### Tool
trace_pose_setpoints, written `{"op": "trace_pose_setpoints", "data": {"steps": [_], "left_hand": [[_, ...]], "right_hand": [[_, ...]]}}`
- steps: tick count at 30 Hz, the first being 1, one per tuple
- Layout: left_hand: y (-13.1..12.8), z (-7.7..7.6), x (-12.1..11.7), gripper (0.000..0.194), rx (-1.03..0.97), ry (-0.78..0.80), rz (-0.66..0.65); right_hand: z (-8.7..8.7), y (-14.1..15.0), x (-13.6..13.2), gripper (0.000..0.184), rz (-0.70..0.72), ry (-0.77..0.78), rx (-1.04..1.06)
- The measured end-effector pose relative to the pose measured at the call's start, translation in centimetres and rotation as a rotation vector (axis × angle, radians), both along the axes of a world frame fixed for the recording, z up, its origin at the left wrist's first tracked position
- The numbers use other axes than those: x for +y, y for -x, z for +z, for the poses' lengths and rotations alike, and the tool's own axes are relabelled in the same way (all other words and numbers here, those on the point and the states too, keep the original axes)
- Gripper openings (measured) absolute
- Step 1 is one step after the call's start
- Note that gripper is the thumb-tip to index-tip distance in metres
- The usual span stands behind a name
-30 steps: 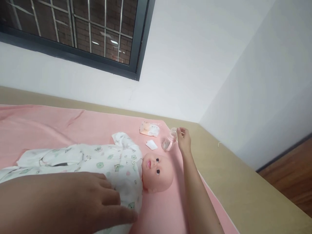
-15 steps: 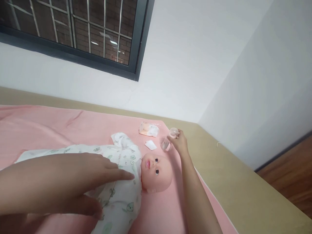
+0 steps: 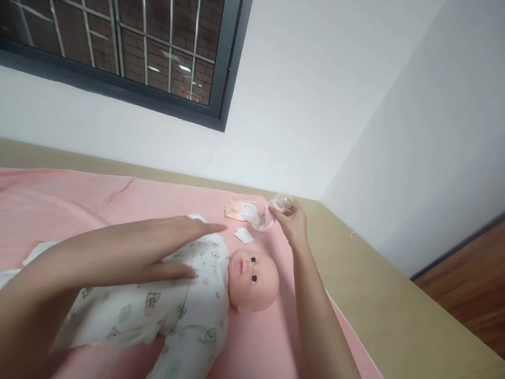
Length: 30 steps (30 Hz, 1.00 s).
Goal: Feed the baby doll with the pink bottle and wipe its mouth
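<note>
My right hand grips a clear baby bottle by its domed upper end. The bottle is tilted, with its base toward the lower left, just above the pink cloth. My left hand is open, fingers stretched out and thumb apart, over the chest of a baby doll. The doll lies on its back in a white printed outfit. A white folded tissue lies near the doll's head, and a white and orange packet sits behind it, partly overlapped by the bottle.
A pink cloth covers much of the wooden table. White walls rise behind and to the right, with a barred window at upper left. Brown wood shows at far right.
My right hand has lifted and tilted the bottle, its base swinging left toward the packet. The left hand has risen and moved forward over the doll's chest. The doll stays put.
</note>
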State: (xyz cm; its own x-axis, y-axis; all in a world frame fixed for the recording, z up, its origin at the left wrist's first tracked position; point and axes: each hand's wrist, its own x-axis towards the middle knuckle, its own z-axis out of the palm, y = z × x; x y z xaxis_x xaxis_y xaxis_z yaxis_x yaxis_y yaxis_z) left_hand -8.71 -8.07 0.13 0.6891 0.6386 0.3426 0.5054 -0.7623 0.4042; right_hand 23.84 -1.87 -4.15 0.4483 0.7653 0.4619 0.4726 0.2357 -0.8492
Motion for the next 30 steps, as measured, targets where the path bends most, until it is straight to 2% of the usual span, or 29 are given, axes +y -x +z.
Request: {"op": "trace_pose_setpoints", "data": {"steps": [2,4,9,13,17,20,24,27,30], "left_hand": [[-0.5,0.8,1.0,0.059,0.062,-0.014,-0.017],[-1.1,0.9,1.5,0.060,0.004,-0.060,0.069],[-2.9,0.6,1.0,0.063,-0.157,-0.040,0.176],[-3.3,1.0,0.5,0.064,-0.164,0.020,0.153],[-3.2,1.4,0.4,0.067,-0.165,0.029,0.174],[-3.2,1.3,0.5,0.065,-0.153,0.041,0.211],[-2.7,1.0,1.5,0.070,-0.126,0.031,0.274],[-1.7,0.9,3.0,0.066,-0.139,-0.009,0.287],[0.0,1.0,5.1,0.055,-0.122,0.005,0.401]], "right_hand": [[1.5,2.5,-1.0,0.052,0.153,-0.087,0.095],[2.8,5.3,-2.6,0.051,0.295,-0.143,0.160],[4.2,11.1,-6.6,0.065,0.519,-0.103,0.197],[4.0,12.8,-8.2,0.068,0.604,-0.099,0.140],[3.6,12.8,-8.2,0.074,0.645,-0.095,0.152],[3.7,12.8,-8.1,0.071,0.641,-0.118,0.184],[4.5,12.0,-8.0,0.065,0.525,-0.204,0.203],[5.0,9.6,-6.9,0.065,0.401,-0.246,0.172],[4.3,5.8,-4.5,0.069,0.251,-0.257,0.126]]}}
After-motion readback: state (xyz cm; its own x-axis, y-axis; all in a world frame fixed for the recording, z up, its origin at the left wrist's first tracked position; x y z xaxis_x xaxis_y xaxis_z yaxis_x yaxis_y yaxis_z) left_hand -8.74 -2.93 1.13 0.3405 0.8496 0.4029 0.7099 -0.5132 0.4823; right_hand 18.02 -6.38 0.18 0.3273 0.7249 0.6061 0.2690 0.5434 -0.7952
